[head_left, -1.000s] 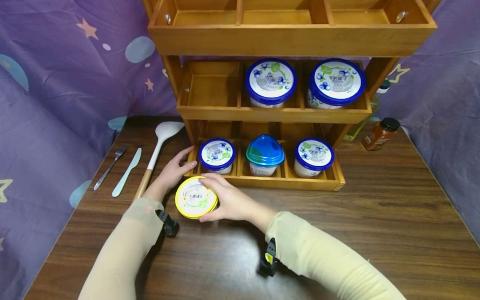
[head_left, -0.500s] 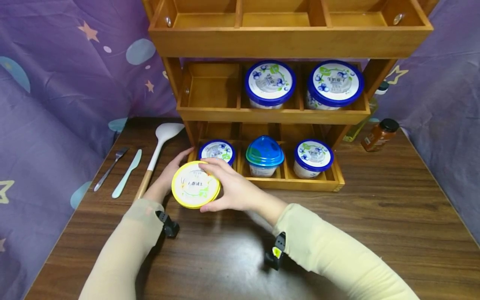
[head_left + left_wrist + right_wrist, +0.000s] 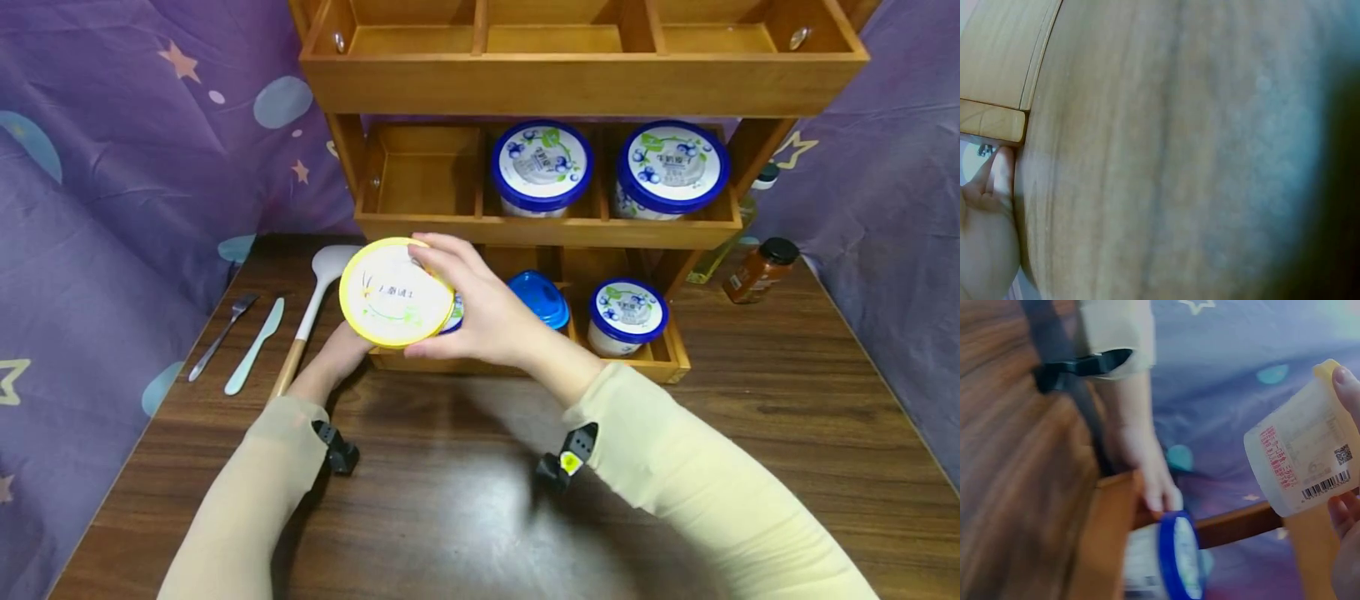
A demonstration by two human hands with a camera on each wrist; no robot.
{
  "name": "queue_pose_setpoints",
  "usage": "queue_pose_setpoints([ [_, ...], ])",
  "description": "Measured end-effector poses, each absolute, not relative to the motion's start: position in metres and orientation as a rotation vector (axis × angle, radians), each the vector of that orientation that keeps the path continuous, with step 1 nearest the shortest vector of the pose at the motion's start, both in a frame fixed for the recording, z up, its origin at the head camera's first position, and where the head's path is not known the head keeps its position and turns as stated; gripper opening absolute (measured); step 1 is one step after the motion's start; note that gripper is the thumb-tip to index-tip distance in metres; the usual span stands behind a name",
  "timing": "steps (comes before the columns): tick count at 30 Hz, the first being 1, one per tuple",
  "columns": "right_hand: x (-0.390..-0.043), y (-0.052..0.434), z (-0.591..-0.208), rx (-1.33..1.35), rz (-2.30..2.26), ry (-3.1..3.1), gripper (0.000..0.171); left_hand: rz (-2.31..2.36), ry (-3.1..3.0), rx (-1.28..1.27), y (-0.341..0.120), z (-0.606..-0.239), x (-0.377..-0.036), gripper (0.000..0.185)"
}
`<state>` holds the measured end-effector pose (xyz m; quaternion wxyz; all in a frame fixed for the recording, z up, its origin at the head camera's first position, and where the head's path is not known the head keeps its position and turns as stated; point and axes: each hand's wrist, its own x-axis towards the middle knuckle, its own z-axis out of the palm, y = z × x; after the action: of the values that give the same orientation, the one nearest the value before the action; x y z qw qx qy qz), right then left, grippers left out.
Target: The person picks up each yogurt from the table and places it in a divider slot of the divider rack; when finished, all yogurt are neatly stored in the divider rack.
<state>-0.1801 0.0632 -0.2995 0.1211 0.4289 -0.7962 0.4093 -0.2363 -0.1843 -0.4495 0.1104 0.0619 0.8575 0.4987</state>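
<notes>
In the head view my right hand (image 3: pixel 491 312) grips a yellow-lidded tub (image 3: pixel 396 293) by its rim, raised in front of the rack's lower tier. In the right wrist view the tub's pale side (image 3: pixel 1307 444), with red print and a barcode, hangs tilted. My left hand (image 3: pixel 341 354) rests at the left end of the wooden rack (image 3: pixel 585 82); the raised tub hides its fingers from above. From the right wrist, its fingers (image 3: pixel 1155 495) lie on the rack's side wall, beside a blue-lidded tub (image 3: pixel 1179 559).
Two blue-lidded tubs (image 3: pixel 542 162) sit in the middle tier. Below are another blue-lidded tub (image 3: pixel 628 310) and a blue triangular-lidded one (image 3: pixel 538 298), partly covered by my right hand. A ladle (image 3: pixel 318 292), knife (image 3: pixel 255 346) and fork (image 3: pixel 223 335) lie left; a jar (image 3: pixel 761 268) stands right.
My right hand has lifted the yellow-lidded tub from near the table up toward the middle tier, covering the lower left tub. The left hand has stayed at the rack's left side.
</notes>
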Motion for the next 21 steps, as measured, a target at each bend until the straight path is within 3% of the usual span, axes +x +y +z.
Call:
queue_pose_setpoints([
  [6,-0.187,0.067,-0.276,1.25,1.155,-2.22,0.097,1.367,2.521,0.106,-0.182,-0.447,-0.237,0.078],
  [21,-0.206,0.069,-0.254,1.149,0.992,-2.063,0.096,1.396,2.548,0.221,-0.183,-0.447,-0.239,0.066],
])
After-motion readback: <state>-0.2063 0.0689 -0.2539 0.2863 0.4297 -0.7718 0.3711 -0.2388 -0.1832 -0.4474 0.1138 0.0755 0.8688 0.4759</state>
